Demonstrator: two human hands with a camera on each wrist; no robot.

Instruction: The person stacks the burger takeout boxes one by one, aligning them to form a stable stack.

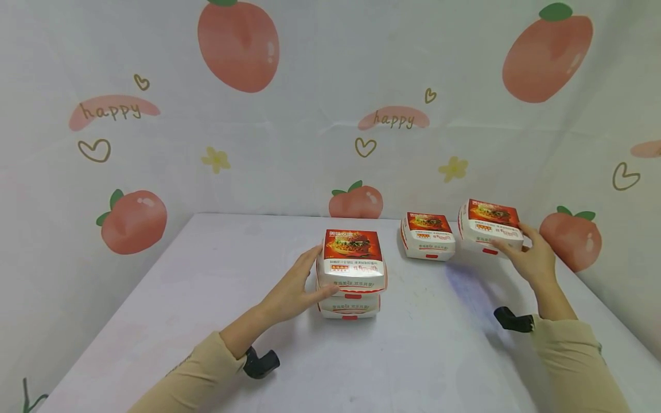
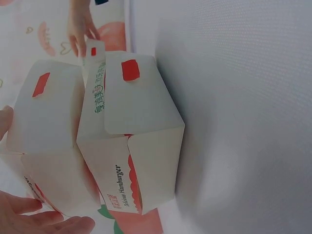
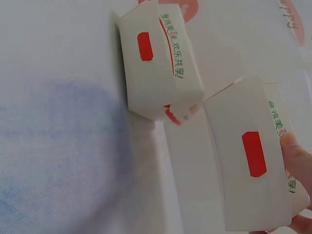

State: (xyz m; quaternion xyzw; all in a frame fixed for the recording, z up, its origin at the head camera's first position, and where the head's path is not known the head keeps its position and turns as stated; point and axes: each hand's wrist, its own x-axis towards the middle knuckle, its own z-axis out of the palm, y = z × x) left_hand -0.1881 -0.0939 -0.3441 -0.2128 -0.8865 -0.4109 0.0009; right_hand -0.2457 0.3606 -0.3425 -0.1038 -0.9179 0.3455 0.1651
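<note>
Left hand [image 1: 291,292] is gripping the upper hamburger box [image 1: 353,269], its thumb pressing on the front and its fingers bearing on the left side. This box is sitting on the lower hamburger box [image 1: 351,307], the pair standing near the middle of the white tabletop [image 1: 413,355]. Right hand [image 1: 537,258] is pinching the right-hand hamburger box [image 1: 489,229] by its right end, holding it above the tabletop. Just left of it, the rear hamburger box [image 1: 427,238] is resting on the surface.

Materials: all four are looking like folded card, white, smooth, lightly glossy; clamshell shapes, walls sloping out to a middle seam, corners bevelled. Tabletop is showing a fine weave in the left wrist view. Backdrop [image 1: 289,149] is hanging behind, a creased sheet printed with peaches, hearts and yellow flowers.

Orientation: burger pictures are facing up on the three visible lids; red tabs are facing the person. Footprints are looking nearly square, so no long axis is standing out. The right-hand hamburger box is tilting slightly down to the right.

Writing: a side panel is reading "Delicious Hamburger"; green Chinese lettering is running along the lid fronts, ending 欢乐共享! Backdrop is repeating "happy". Smaller lid print is blurring.
</note>
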